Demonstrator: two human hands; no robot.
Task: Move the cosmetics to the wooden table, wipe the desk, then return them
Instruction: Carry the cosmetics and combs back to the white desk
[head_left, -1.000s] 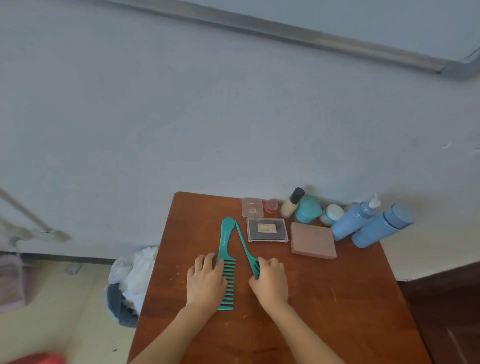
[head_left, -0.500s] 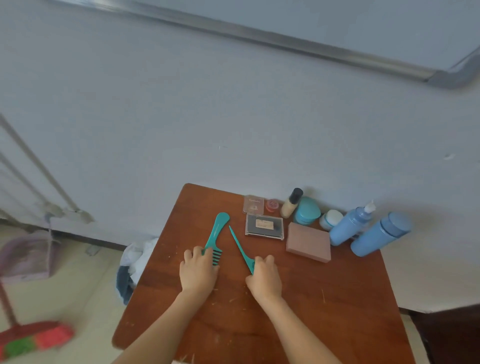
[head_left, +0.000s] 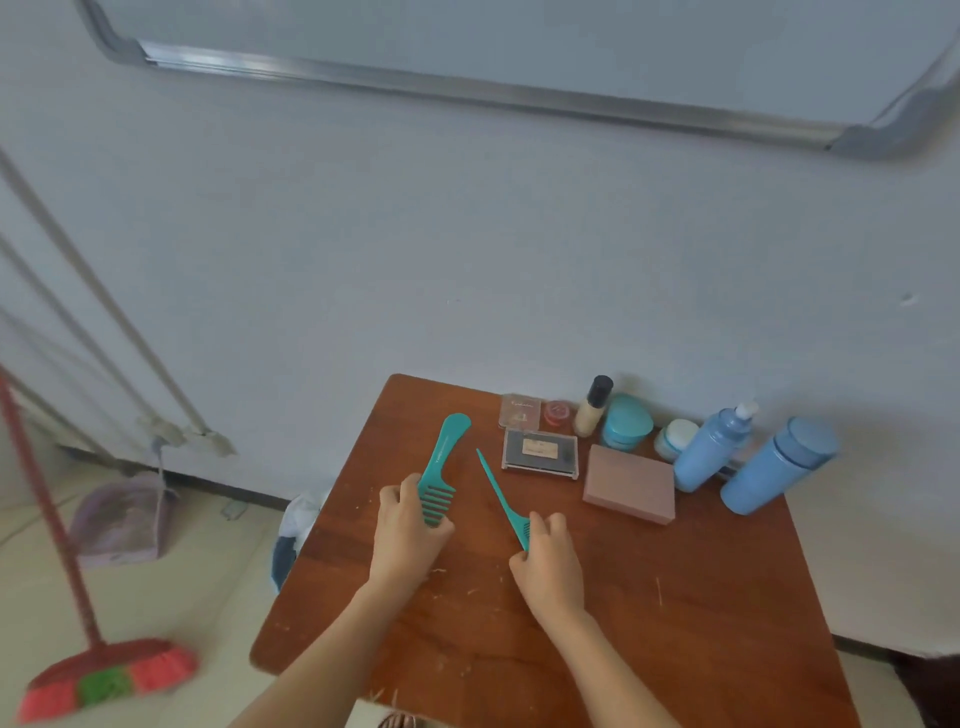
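Note:
On the brown wooden table (head_left: 675, 597), my left hand (head_left: 408, 532) grips the toothed end of a teal wide-tooth comb (head_left: 441, 462), its handle pointing up and away. My right hand (head_left: 548, 564) pinches the head of a teal tail comb (head_left: 501, 493), whose thin tail points toward the wall. Along the back of the table stand other cosmetics: a clear case (head_left: 519, 410), a small red pot (head_left: 557, 411), a foundation bottle (head_left: 592, 408), a teal jar (head_left: 626, 422), a dark palette (head_left: 540, 453), a pink box (head_left: 628, 483), a white-lidded jar (head_left: 675, 439) and two blue bottles (head_left: 714, 449) (head_left: 776, 467).
A wall rises right behind the table, with a whiteboard frame (head_left: 467, 88) above. Left of the table on the floor are a red broom (head_left: 104, 675), a purple dustpan (head_left: 122, 519) and a bundle of cloth (head_left: 296, 530). Scattered crumbs lie on the tabletop.
Both hands have closed round the combs and lifted their ends, the wide-tooth comb swinging left. The view has tilted up and shifted, showing more floor and broom.

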